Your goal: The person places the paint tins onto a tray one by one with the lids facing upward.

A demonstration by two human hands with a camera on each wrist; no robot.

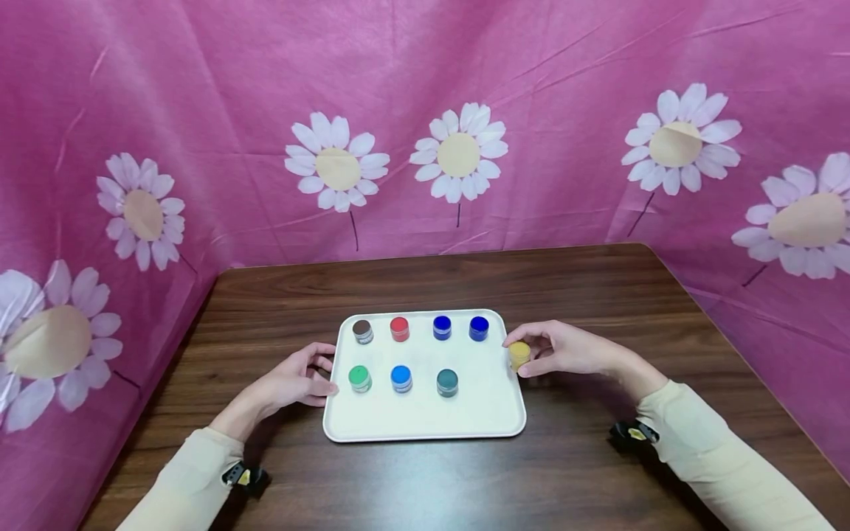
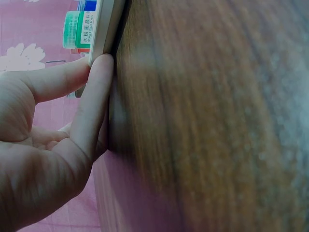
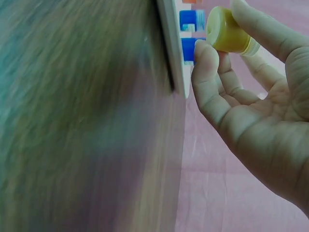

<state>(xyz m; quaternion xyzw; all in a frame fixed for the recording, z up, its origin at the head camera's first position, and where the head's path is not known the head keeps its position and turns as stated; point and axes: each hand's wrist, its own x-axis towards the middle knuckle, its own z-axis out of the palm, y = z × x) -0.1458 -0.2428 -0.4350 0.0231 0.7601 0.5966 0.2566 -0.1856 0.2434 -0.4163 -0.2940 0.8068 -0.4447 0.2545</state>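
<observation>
A white tray (image 1: 425, 422) lies on the table, bearing several small gouache paint jars. Along its back stand a brown-lidded jar (image 1: 362, 331), a red one (image 1: 400, 329) and two dark blue ones (image 1: 442, 327). In front of these are a green jar (image 1: 359, 378), a lighter blue jar (image 1: 401, 377) and a dark teal jar (image 1: 448, 382). My left hand (image 1: 292, 380) pinches the tray's left rim between thumb and fingers. With thumb and fingers, my right hand (image 1: 564, 350) grips a yellow paint jar (image 3: 229, 31), held tilted off the surface by the tray's right edge.
The brown wooden table (image 1: 425, 490) reaches back to a pink curtain (image 1: 398, 59) printed with white daisies, which also hangs along both sides. Black straps (image 1: 246, 478) with devices sit at both wrists, over light sleeves.
</observation>
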